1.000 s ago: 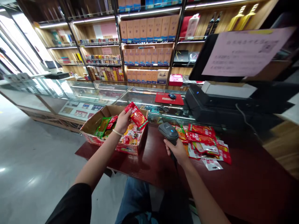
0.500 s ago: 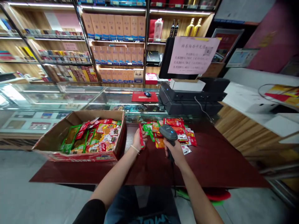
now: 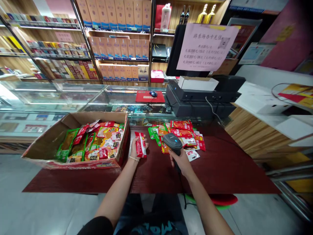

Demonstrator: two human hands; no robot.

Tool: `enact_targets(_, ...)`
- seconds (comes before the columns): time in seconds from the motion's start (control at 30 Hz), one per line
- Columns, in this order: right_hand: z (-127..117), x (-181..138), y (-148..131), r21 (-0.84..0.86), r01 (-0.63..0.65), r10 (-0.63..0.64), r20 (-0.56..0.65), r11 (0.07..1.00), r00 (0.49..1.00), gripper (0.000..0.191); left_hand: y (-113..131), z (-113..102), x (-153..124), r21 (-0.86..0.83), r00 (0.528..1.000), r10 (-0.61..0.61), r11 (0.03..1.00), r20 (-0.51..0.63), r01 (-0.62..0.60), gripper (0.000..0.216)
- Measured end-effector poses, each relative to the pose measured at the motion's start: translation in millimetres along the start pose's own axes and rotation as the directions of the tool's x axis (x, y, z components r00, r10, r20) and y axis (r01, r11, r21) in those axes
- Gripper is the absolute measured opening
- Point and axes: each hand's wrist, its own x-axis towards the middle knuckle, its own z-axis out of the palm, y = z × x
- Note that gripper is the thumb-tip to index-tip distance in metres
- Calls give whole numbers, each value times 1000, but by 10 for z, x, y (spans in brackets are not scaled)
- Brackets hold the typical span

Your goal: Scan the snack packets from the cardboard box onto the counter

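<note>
My left hand (image 3: 135, 148) grips a red snack packet (image 3: 140, 145), held flat just above the dark red table (image 3: 220, 169), right of the cardboard box (image 3: 49, 143). My right hand (image 3: 179, 160) is closed round the handle of a dark barcode scanner (image 3: 172, 143), whose head points toward the packet. A pile of red, green and white snack packets (image 3: 182, 132) lies on the table just beyond the scanner. The box holds several more packets in green, orange and red.
A black register unit (image 3: 202, 101) with a monitor and a pink notice (image 3: 205, 47) stands behind the table. Glass display counters (image 3: 61, 98) run to the left, with stocked shelves (image 3: 117, 49) behind. A white counter (image 3: 269, 104) lies to the right.
My left hand has carried the red packet from over the box to the table beside the scanner and turned it face up. The camera view has swung right and lowered a little.
</note>
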Motion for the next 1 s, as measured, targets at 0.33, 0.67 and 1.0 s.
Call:
enact_targets(0.33,-17,0,82,-81,-10,11,9,997,1000,40,-135,-58,188,157,921,333,939,-202,-305,21)
enact_targets(0.67,-103,-93,196,-307,50,-36,51,950,998,31,-419,-18,238,521,750,639,705,-173,-481,32)
enact_targets(1.0,-134,-174,187,-328,7,21,84,945,996,43,-400,-131,324,550,708,643,719,-292,-426,28)
